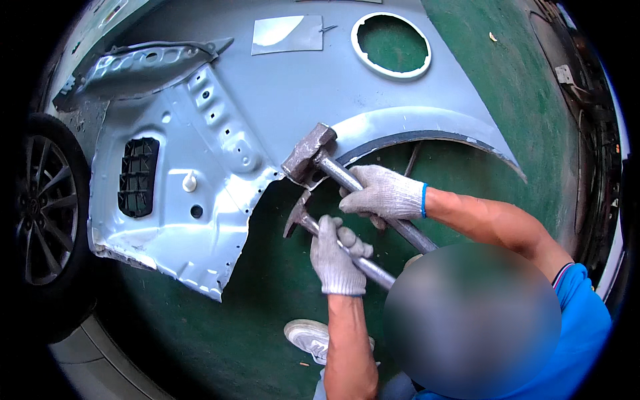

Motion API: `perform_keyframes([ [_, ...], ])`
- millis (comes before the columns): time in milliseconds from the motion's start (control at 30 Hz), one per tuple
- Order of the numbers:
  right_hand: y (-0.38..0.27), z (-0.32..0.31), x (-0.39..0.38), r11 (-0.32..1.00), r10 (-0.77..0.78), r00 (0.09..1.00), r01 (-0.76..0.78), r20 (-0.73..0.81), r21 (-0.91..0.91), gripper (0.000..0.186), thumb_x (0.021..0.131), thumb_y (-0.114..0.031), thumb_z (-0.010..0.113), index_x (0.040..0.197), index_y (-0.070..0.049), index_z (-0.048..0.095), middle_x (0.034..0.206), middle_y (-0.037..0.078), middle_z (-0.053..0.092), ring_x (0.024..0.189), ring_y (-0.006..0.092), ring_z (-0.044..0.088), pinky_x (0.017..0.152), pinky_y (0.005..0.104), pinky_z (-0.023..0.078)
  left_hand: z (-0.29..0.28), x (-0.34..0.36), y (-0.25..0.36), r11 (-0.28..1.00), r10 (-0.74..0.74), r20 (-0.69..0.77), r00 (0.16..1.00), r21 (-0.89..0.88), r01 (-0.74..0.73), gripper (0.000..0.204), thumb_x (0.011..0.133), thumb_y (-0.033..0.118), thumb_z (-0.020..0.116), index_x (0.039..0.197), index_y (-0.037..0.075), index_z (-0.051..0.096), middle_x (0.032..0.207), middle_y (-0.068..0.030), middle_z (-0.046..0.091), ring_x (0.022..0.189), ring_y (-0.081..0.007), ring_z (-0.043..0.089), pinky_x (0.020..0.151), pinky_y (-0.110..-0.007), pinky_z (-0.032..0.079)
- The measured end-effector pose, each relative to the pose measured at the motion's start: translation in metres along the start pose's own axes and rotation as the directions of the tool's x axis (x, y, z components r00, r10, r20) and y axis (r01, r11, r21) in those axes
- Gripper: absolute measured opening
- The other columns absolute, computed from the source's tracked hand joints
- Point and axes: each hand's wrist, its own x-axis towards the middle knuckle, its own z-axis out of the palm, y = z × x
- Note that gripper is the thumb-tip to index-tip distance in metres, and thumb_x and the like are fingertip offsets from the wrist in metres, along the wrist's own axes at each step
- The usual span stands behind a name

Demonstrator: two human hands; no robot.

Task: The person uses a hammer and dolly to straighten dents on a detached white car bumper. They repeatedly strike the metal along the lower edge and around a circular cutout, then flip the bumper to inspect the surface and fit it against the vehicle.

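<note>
My right hand (385, 195), in a pale knitted glove with a blue cuff, is closed around the steel handle of a sledgehammer (311, 153). Its blocky, worn head overlaps the wheel-arch edge of a silver-grey car body panel (293, 80); I cannot tell whether they touch. Lower and to the left, my gloved left hand (337, 257) grips a smaller body hammer (298, 215) by its metal handle. The small hammer's narrow, curved head points up toward the sledgehammer, just below the panel's arch corner. The rear ends of both handles are hidden behind a blurred round patch.
Left of the arch, the panel's inner sheet (177, 233) has ragged edges and a black vent grille (139, 177). A round opening with a white rim (355, 47) is at the upper right. A car wheel (50, 213) stands far left, a shoe (309, 337) on the green floor (180, 327).
</note>
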Motion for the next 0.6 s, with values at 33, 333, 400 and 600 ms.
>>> perform_keyframes([
  [33,0.002,0.0,0.0,1.0,-0.005,1.0,0.005,0.005,0.014,0.033,0.086,-0.027,0.072,0.095,0.0,0.056,0.072,0.006,0.059,0.053,0.0146,0.06,0.044,0.0317,0.05,-0.007,-0.001,0.0,1.0,0.011,-0.023,1.0,0.017,-0.011,0.028,0.106,0.037,0.053,0.102,0.009,0.056,0.063,0.0021,0.043,0.047,-0.0112,0.039,0.046,-0.032,0.039],
  [333,0.05,0.006,-0.039,0.92,-0.234,0.969,0.246,0.076,-0.304,0.054,0.084,-0.04,0.071,0.116,0.001,0.057,0.084,0.02,0.068,0.077,0.0348,0.069,0.074,0.0458,0.056,-0.057,-0.012,-0.045,0.969,0.147,-0.016,0.989,-0.201,-0.147,0.035,0.092,0.004,0.054,0.126,0.005,0.051,0.097,-0.012,0.061,0.085,-0.0245,0.06,0.089,-0.049,0.053],
  [400,0.059,0.021,-0.043,0.908,-0.23,0.963,0.265,0.143,-0.325,0.055,0.084,-0.04,0.068,0.12,0.001,0.057,0.086,0.026,0.069,0.08,0.0407,0.07,0.073,0.0483,0.056,-0.057,-0.012,-0.058,0.964,0.151,-0.015,0.988,-0.219,-0.15,0.05,0.082,-0.004,0.05,0.131,0.004,0.049,0.105,-0.014,0.062,0.096,-0.0275,0.062,0.099,-0.05,0.051],
  [600,0.066,0.044,-0.044,0.642,-0.4,0.889,0.446,0.224,-0.624,0.053,0.083,-0.032,0.072,0.129,-0.011,0.059,0.086,0.018,0.068,0.071,0.0392,0.069,0.068,0.0474,0.058,-0.057,-0.023,-0.057,0.916,0.131,0.381,0.915,-0.399,0.035,0.06,0.085,0.018,0.069,0.139,0.002,0.048,0.136,-0.017,0.057,0.129,-0.032,0.054,0.117,-0.051,0.038],
])
